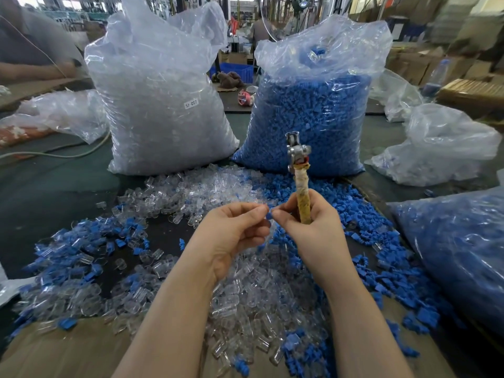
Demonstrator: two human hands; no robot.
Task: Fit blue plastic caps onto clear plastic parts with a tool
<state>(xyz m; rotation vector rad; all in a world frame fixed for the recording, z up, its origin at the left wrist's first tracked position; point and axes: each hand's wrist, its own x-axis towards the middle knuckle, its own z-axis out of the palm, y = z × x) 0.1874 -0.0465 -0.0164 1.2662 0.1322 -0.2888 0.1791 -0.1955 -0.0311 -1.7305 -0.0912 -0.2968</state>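
My left hand [231,236] pinches a clear plastic part [263,207] between thumb and forefinger above the pile. My right hand [313,227] grips the tape-wrapped handle of a metal tool [298,173], its silver head pointing up, and its fingertips pinch a small blue cap [269,215] against the clear part. The two hands meet at the fingertips. Loose clear parts [191,192] and loose blue caps [341,203] lie heaped on the table below. Assembled blue-and-clear pieces [81,252] lie to the left.
A tall bag of clear parts [163,105] and a tall bag of blue caps [313,110] stand behind the pile. Another blue-filled bag [458,255] lies at the right, crumpled bags [441,148] beyond. A person's arm [32,69] is at far left.
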